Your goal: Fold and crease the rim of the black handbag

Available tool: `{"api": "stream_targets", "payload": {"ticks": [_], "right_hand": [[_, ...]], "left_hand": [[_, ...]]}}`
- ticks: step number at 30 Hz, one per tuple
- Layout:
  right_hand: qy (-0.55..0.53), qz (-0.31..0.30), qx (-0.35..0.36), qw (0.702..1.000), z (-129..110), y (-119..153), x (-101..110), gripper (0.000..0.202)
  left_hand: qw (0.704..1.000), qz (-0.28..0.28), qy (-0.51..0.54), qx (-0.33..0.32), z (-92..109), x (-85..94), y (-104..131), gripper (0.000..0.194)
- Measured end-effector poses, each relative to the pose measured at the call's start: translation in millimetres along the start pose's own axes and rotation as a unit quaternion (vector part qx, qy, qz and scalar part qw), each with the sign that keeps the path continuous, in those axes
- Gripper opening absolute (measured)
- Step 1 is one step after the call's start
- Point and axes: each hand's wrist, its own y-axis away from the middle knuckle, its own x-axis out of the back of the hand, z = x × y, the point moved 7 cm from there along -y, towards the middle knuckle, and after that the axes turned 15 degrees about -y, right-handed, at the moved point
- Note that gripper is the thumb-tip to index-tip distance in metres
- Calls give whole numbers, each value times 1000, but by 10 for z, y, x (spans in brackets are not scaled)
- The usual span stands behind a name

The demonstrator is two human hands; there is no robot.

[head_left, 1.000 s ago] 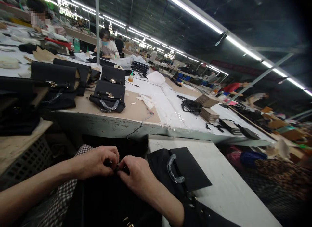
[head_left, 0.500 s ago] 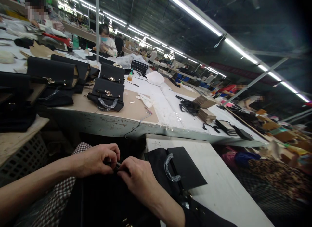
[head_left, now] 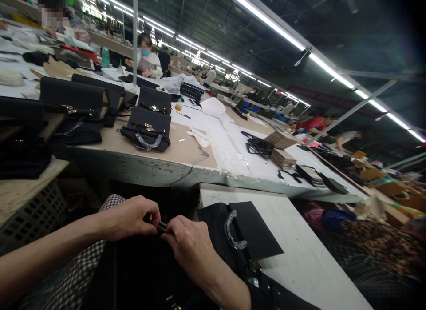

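A black handbag (head_left: 143, 274) lies across my lap, with gold-coloured hardware near its lower edge. At its far edge, a short dark strip with a metallic glint (head_left: 162, 226) spans the gap between my hands. My left hand (head_left: 135, 217) has its thumb and fingers closed at the strip's left end. From the other side, my right hand (head_left: 189, 239) pinches the strip between thumb and fingers. What the strip is cannot be made out. Just right of my right hand, another black handbag (head_left: 218, 223) with a plastic-wrapped handle lies on a white side table (head_left: 299, 239).
Finished-looking black handbags (head_left: 146, 128) stand on the long worktable (head_left: 159, 170) ahead. Stacks of brown board pieces (head_left: 282, 159) and black straps (head_left: 258, 145) lie farther right. A plastic crate (head_left: 36, 216) stands at left. Several people sit at tables behind.
My hands have drawn slightly apart, and more of the strip shows between them. The handbag on the side table stays in place.
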Motion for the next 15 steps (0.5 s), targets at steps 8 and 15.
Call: {"api": "stream_targets", "payload": {"ticks": [8,15], "right_hand": [[-74,13,-3,997,100,-50,-14,6],[-69,42,6,997,98,-96,-78,9]], "left_hand": [[1000,6,-21,12,32,25,28,9],[999,23,-34,17,87,64,13,9]]}}
